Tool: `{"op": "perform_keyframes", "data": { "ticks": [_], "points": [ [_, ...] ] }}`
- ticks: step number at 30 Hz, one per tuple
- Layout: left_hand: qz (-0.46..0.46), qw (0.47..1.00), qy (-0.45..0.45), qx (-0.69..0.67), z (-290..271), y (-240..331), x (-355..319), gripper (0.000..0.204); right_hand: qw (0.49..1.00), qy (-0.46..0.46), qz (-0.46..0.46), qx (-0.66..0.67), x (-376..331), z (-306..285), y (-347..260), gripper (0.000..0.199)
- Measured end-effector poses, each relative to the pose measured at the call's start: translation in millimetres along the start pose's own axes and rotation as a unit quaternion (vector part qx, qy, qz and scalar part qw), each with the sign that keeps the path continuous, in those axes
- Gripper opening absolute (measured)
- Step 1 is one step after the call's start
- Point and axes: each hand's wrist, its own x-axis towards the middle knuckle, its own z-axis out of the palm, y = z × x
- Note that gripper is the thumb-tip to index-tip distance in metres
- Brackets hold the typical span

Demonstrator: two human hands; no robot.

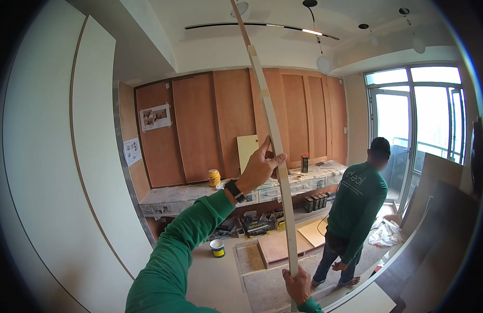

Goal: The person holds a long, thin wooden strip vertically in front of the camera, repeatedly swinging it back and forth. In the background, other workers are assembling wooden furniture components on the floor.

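Note:
A long, narrow pale wooden strip (273, 130) stands nearly upright before me, its upper part leaning left toward the ceiling. My left hand (260, 168), below a dark wristwatch (234, 191), is closed around the strip near its middle. Lower down, my right hand (298, 285) grips the same strip close to the picture's lower edge. Bands of lighter material show on the strip's upper half, and above them it looks thinner and browner. Its bottom end is hidden behind my right hand and the frame edge.
Ahead, a covered ledge (173, 196) runs below brown wood panels (197, 125). A co-worker in green (358, 198) stands at right, near glass doors (393, 120). A paint can (217, 248) and flat boards (278, 248) are on the floor. Tall white panels (48, 156) rise at left; pendant lights (323, 64) hang overhead.

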Motion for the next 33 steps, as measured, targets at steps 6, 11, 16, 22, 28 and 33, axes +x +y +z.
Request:
{"op": "perform_keyframes", "data": {
  "ticks": [6,11,16,22,28,33],
  "points": [
    [-0.008,1.000,0.009,0.001,-10.4,3.1,4.8,0.079,1.000,0.003,-0.010,0.003,3.2,4.5,-10.9,0.026],
    [-0.015,1.000,0.007,0.023,-16.2,15.3,16.9,0.079,0.999,0.003,-0.028,0.016,19.2,8.2,-9.6,0.024],
    [0.000,0.999,0.016,0.038,-4.7,29.8,-3.6,0.079,0.998,0.021,-0.048,0.027,-12.1,-2.1,-11.1,0.024],
    [0.010,0.999,0.003,0.053,22.5,76.3,-60.1,0.083,0.999,0.010,-0.044,0.028,-75.9,-24.6,-1.2,0.035],
    [0.041,0.995,0.004,0.086,51.6,126.8,-114.6,0.082,1.000,-0.003,0.004,-0.026,-127.2,-40.8,27.2,0.041],
    [0.057,0.993,-0.001,0.107,76.1,151.9,-142.6,0.086,0.998,0.034,-0.043,0.044,-165.6,-59.5,46.1,0.031]
  ]
}}
